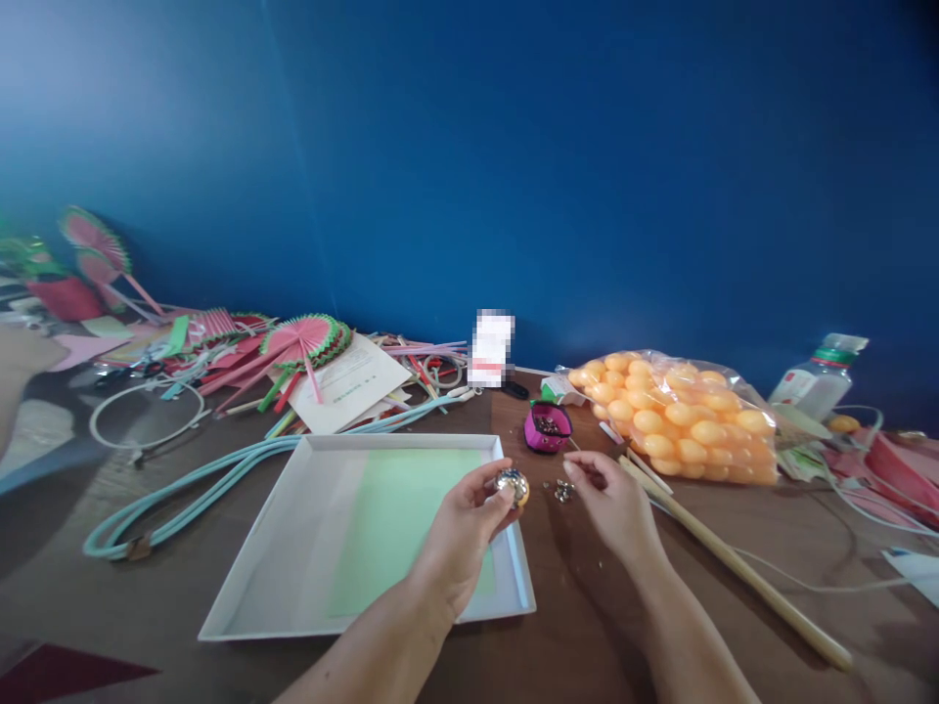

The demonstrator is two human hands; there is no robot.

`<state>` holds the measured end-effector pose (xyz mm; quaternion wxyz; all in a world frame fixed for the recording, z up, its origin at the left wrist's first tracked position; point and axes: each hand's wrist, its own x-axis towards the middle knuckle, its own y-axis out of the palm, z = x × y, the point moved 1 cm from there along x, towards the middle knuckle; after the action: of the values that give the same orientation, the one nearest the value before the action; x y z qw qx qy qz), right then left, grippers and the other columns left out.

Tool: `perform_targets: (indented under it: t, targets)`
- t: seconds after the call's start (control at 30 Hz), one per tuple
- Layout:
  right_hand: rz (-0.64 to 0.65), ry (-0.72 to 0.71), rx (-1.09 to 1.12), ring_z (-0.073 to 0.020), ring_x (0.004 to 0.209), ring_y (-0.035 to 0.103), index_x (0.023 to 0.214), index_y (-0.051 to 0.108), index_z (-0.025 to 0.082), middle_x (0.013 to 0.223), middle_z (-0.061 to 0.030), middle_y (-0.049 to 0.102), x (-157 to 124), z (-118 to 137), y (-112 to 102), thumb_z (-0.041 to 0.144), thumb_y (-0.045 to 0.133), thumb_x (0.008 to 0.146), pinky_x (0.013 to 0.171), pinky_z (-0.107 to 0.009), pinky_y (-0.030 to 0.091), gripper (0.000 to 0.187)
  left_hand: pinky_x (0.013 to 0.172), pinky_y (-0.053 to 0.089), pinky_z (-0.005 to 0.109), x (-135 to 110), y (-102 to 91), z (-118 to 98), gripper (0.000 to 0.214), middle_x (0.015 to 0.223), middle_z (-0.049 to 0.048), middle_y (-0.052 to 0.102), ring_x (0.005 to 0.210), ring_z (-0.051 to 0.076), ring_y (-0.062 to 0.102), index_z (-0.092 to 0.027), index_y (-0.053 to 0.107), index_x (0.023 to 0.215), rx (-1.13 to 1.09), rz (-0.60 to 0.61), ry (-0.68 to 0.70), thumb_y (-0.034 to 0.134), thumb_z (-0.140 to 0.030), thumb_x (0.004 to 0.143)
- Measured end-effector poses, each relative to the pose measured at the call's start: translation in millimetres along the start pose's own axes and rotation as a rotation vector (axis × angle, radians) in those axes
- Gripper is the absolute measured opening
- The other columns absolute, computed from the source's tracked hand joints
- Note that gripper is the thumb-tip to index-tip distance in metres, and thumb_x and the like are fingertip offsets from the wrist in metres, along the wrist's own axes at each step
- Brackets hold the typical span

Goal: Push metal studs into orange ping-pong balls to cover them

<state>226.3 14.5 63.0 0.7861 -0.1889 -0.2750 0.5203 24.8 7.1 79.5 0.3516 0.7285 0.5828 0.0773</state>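
My left hand [464, 523] holds a shiny silver metal ball [512, 488] between thumb and fingers, above the right side of a shallow white tray [256, 536]. A pale green sheet [400, 523] lies in that tray. To the right, my right hand [612, 494] is closed in a pinch just over the table. What its fingertips hold, if anything, is too small to make out. Close beside those fingertips lies a small pile of shiny metal bits [563, 491]. Behind them stands a small magenta container [547, 428] with dark little pieces inside.
A clear bag of orange balls [675, 416] lies at the back right, with a wooden stick [740, 562] in front. Pale blue tubing [183, 481] loops left of the tray. Watermelon paper fans [304, 342] and papers crowd the back left. A person's arm [22, 367] shows at the left edge.
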Motion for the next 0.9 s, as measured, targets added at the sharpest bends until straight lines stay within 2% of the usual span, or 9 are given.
perform_targets:
  t: [0.13,0.27,0.37,0.53,0.9]
  targets:
    - [0.038,0.006,-0.264,-0.0214,0.081,0.061,0.101,0.064,0.022,0.095,-0.0067,0.064,1,-14,5,0.04,0.054,0.081,0.073,-0.034,0.045,0.029,0.091,0.046,0.036,0,-0.1,1,0.045,0.094,0.0072,0.066,0.088,0.016,0.061,-0.017,0.067,0.104,-0.007,0.008,0.001,0.079,-0.031,0.063]
    - [0.098,0.036,-0.386,-0.0213,0.084,0.061,0.097,0.064,0.025,0.097,-0.0049,0.064,-2,-15,9,0.036,0.056,0.08,0.071,-0.032,0.043,0.022,0.092,0.045,0.037,0,0.2,1,0.047,0.094,0.0075,0.065,0.09,0.017,0.06,-0.016,0.066,0.105,-0.013,0.009,-0.01,0.08,-0.032,0.063]
    - [0.134,0.043,-0.435,-0.0203,0.082,0.062,0.088,0.064,0.026,0.093,-0.0029,0.065,-3,-12,12,0.035,0.055,0.081,0.069,-0.031,0.041,0.015,0.091,0.046,0.036,0,0.4,1,0.05,0.093,0.0072,0.064,0.09,0.017,0.06,-0.015,0.065,0.106,-0.019,0.015,-0.013,0.08,-0.033,0.062]
    - [0.158,0.056,-0.502,-0.0199,0.078,0.061,0.08,0.064,0.027,0.088,-0.0014,0.065,-4,-11,14,0.037,0.052,0.082,0.064,-0.03,0.038,0.015,0.09,0.046,0.035,-1,0.6,1,0.05,0.095,0.0077,0.064,0.091,0.017,0.06,-0.015,0.065,0.107,-0.018,0.023,-0.02,0.08,-0.033,0.062]
    - [0.183,0.076,-0.52,-0.0196,0.079,0.06,0.079,0.064,0.026,0.09,-0.002,0.066,-5,-7,12,0.037,0.048,0.084,0.063,-0.029,0.035,0.02,0.09,0.047,0.036,-1,0.2,1,0.049,0.095,0.0083,0.064,0.09,0.017,0.06,-0.014,0.064,0.106,-0.021,0.034,-0.017,0.08,-0.032,0.063]
